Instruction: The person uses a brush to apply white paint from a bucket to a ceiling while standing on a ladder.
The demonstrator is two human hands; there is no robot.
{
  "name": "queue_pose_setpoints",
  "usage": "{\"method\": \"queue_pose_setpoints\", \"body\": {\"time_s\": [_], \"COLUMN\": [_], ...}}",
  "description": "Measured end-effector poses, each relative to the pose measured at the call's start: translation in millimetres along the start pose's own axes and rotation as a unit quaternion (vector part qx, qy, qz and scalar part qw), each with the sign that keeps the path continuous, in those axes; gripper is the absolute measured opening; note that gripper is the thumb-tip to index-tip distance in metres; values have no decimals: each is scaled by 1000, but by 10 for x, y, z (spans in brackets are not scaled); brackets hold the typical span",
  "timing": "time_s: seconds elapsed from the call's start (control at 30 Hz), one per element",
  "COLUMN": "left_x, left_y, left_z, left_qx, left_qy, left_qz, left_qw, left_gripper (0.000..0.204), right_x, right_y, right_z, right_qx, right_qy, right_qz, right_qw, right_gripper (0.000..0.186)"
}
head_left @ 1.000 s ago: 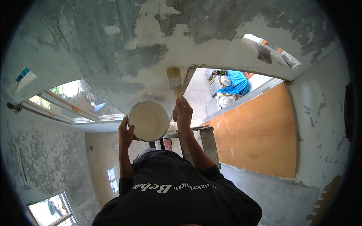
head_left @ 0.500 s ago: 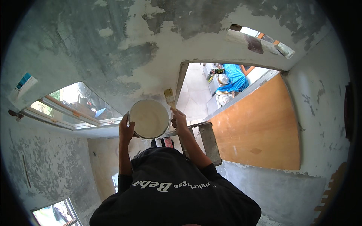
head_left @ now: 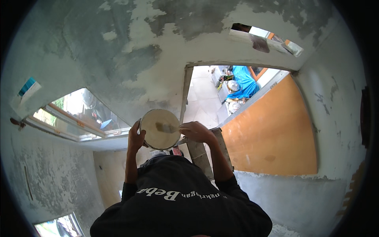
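A round bucket (head_left: 152, 139) of cream-coloured paint is held up in front of my chest. My left hand (head_left: 136, 136) grips its left side, with the thumb over the rim. From the right, my right hand (head_left: 196, 132) holds a paintbrush (head_left: 169, 128) by its handle, level over the bucket's mouth. The bristles are inside the bucket's outline; whether they touch the paint I cannot tell. Ahead stands the wall (head_left: 169, 75), patchy with pale coating and bare grey areas.
An open wooden door (head_left: 272, 130) stands to the right of a doorway, with a blue tarp (head_left: 244, 81) and boxes beyond it. Close to my right arm is a narrow grey plank or bench (head_left: 221, 144). A window (head_left: 79, 114) opens on the left.
My right hand has brought the brush from upright beside the bucket to lying across its mouth. The bucket has shifted slightly right and down in the view.
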State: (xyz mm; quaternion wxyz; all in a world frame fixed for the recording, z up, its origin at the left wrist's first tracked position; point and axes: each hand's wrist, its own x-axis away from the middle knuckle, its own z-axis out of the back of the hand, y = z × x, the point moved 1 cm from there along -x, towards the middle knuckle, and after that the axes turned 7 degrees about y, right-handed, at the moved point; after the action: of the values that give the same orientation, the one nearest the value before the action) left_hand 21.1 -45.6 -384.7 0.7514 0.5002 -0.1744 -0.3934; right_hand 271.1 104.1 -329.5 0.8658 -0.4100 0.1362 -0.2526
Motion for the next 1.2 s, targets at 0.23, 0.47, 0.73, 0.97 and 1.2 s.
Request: {"method": "queue_pose_setpoints", "body": {"time_s": [0.23,0.47,0.73,0.97,1.2], "left_x": [-151,-211,-12,-19,-32], "left_y": [676,579,546,589,623], "left_z": [-134,-327,-390,-311,-441], "left_qx": [10,-26,-50,-65,-45], "left_qy": [-79,-17,-18,-33,-10], "left_qz": [-3,-107,-90,-75,-128], "left_qw": [997,994,995,994,991], "left_gripper": [51,50,52,56,56], "right_x": [-327,-557,-484,-463,-520], "right_y": [-151,83,377,283,336], "right_z": [-497,-740,-735,-718,-847], "right_qx": [206,321,233,174,187], "right_qy": [53,-12,-19,26,-35], "right_qz": [-82,-139,-158,-192,-234], "right_qw": [974,937,959,966,954], "right_gripper": [18,14,26,28,30]}}
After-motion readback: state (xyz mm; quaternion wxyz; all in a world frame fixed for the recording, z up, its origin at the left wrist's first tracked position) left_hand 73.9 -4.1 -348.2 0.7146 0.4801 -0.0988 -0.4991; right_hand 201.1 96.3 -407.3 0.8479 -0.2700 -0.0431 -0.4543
